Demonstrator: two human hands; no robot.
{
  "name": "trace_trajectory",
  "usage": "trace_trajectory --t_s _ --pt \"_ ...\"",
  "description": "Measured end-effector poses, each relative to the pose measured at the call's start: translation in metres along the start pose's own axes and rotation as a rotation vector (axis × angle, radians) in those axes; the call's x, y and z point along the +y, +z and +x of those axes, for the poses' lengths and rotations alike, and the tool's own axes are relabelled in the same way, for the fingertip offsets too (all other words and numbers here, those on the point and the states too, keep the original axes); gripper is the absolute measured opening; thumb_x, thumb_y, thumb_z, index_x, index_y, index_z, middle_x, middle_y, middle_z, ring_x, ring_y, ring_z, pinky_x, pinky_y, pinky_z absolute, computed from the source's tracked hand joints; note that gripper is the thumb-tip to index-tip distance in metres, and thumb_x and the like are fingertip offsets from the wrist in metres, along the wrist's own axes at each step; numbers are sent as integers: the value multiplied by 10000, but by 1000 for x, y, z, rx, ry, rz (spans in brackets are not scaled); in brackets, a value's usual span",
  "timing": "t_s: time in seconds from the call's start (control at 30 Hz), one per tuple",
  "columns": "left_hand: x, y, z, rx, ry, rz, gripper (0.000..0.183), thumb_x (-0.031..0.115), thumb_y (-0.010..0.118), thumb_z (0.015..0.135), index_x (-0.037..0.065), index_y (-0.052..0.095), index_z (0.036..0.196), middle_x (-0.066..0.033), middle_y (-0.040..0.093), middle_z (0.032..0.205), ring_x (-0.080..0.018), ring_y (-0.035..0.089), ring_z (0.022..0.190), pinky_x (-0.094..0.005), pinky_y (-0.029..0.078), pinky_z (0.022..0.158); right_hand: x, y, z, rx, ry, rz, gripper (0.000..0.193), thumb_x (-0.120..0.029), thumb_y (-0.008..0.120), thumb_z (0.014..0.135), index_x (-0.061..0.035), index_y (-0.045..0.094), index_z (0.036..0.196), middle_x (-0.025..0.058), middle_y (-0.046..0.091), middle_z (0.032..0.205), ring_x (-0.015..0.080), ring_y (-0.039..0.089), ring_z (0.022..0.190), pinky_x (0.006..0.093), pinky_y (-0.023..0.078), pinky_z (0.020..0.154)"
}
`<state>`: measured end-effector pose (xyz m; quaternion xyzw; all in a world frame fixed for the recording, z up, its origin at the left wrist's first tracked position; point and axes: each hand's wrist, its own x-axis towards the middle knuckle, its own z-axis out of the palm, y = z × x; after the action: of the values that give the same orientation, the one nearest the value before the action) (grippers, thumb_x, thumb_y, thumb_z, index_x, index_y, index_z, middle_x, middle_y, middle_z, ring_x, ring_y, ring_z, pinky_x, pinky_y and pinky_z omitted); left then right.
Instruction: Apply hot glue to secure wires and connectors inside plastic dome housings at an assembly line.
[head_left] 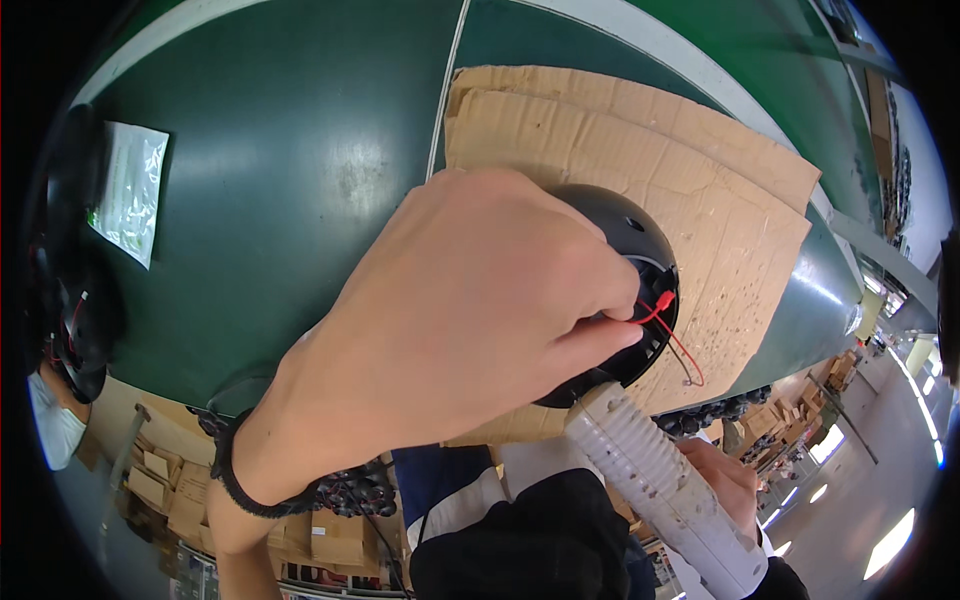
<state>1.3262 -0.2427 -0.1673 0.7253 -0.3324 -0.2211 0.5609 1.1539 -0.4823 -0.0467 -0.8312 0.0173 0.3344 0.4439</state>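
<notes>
Red wire [657, 311] in left grip [490, 275]; white tool [665, 490] in right grip [730, 485].

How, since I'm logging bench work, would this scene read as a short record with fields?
left hand: pinching red lead over black housing
right hand: holding white tool, partly hidden by it
tool end: near the housing's rim, contact unclear
housing: round, on cardboard, partly hidden by left hand
cardboard: layered, on green table
far left: plastic bag, black parts
left wrist: dark band
</notes>
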Motion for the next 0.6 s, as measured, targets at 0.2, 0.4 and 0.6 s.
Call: trace_trajectory --t_s 0.2,0.4,0.6 --pt "-2 6 -5 62 2 18 110 91 842 741 56 742 769 -41 614 635 -176 543 493 -288 360 444 -3 4 6 20 -7 -42 301 -70 763 748 95 621 956 222 670 905 399 694 847 450 577 779" --pt "-7 8 -4 111 42 -29 116 90 838 737 60 726 746 -34 602 629 -181 533 496 -298 352 442 -12 3 9 45 -11 -95 278 -61 764 746 87 625 936 210 676 865 375 701 792 422 589 741" --pt "-8 9 -6 102 31 -26 118 92 840 734 66 725 738 -27 605 632 -171 533 494 -292 346 437 -13 3 12 43 -1 -98 258 -52 761 737 86 630 912 198 683 836 346 703 743 394 586 689"
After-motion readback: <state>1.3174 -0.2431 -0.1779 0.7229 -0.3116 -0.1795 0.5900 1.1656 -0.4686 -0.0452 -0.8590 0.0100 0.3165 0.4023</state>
